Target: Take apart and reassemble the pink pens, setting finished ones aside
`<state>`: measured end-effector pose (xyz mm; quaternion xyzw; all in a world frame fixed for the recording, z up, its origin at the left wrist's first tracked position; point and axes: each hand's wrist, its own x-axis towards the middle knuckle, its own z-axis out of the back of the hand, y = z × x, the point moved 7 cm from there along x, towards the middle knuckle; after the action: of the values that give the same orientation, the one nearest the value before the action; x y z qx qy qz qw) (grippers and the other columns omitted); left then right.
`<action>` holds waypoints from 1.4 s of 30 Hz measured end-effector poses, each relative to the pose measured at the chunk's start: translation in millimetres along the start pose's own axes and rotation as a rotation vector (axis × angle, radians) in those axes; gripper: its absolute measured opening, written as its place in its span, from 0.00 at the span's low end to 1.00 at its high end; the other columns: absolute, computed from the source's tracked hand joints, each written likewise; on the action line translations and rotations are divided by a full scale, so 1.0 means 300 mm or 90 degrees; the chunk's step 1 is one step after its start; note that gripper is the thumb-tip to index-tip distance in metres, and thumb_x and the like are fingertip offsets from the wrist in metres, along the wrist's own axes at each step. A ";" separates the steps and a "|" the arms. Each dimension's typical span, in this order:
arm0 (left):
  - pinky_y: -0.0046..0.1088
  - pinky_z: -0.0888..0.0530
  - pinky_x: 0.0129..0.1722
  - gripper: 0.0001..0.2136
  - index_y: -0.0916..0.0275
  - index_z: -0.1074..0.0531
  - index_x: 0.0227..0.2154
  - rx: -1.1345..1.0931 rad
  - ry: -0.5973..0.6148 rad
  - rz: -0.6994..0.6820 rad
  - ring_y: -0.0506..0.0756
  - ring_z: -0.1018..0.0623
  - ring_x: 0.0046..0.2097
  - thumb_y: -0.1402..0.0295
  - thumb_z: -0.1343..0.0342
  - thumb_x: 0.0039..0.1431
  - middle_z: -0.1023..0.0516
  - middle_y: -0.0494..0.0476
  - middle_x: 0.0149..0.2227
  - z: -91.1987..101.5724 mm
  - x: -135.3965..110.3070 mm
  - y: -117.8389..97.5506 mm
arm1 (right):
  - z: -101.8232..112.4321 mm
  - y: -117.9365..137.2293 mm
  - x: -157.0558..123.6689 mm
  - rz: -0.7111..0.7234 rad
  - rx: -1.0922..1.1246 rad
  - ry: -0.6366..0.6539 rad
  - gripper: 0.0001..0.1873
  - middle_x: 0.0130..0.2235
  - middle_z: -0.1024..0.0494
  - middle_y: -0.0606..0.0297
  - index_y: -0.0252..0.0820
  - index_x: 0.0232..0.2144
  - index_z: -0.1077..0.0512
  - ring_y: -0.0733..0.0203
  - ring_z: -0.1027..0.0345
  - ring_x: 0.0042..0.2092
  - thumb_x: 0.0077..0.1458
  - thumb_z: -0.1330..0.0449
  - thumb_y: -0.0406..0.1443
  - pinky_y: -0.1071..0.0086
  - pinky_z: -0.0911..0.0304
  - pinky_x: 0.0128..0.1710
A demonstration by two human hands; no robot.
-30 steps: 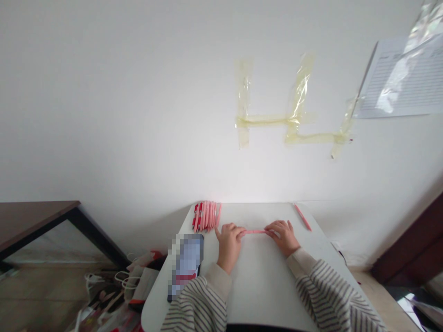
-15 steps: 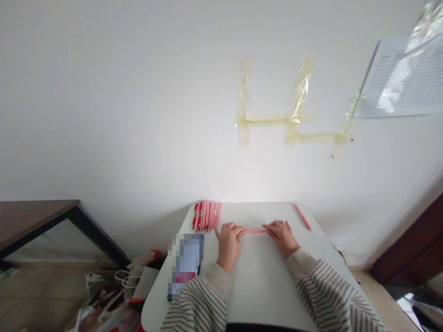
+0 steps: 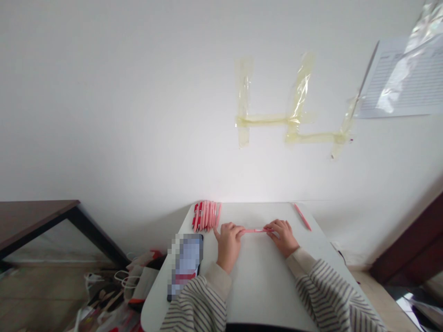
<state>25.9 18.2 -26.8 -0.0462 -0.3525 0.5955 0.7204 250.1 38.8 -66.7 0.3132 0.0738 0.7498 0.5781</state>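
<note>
A thin pink pen [image 3: 255,230] stretches level between both hands above a white table [image 3: 263,286]. My left hand [image 3: 228,244] pinches its left end, the index finger sticking out to the left. My right hand [image 3: 282,236] grips the right end with curled fingers. A row of several pink and red pens [image 3: 206,215] lies at the table's far left corner, just beyond the left hand. One more pink pen [image 3: 302,216] lies alone at the far right, past the right hand.
A phone [image 3: 185,265] lies on the table's left edge beside my left forearm. The table butts against a white wall with yellowed tape strips [image 3: 277,121] and a paper sheet [image 3: 401,83]. Bags and clutter [image 3: 117,295] cover the floor at left; a dark desk [image 3: 38,221] stands further left.
Both hands keep hold of the pink pen and barely shift. The right hand's fingers have drawn slightly in along the pen. Nothing else on the table has moved.
</note>
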 end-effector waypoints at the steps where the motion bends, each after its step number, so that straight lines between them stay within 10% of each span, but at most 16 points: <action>1: 0.53 0.48 0.63 0.06 0.48 0.19 0.36 0.001 -0.002 0.002 0.58 0.26 0.49 0.65 0.41 0.63 0.20 0.50 0.38 0.002 0.000 0.000 | 0.002 -0.001 0.000 -0.001 -0.002 -0.003 0.12 0.43 0.21 0.62 0.54 0.43 0.21 0.51 0.30 0.52 0.62 0.44 0.39 0.42 0.49 0.65; 42: 0.56 0.44 0.62 0.10 0.50 0.21 0.42 0.097 -0.030 0.057 0.60 0.26 0.50 0.69 0.44 0.63 0.20 0.53 0.41 0.026 0.000 0.018 | 0.046 -0.072 0.000 -0.067 -0.058 -0.121 0.12 0.43 0.20 0.63 0.52 0.42 0.21 0.53 0.30 0.48 0.62 0.44 0.38 0.50 0.41 0.56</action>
<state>17.1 17.0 -23.6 0.0070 -0.3208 0.6530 0.6860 275.6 42.3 -65.8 0.3522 0.0007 0.6878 0.6347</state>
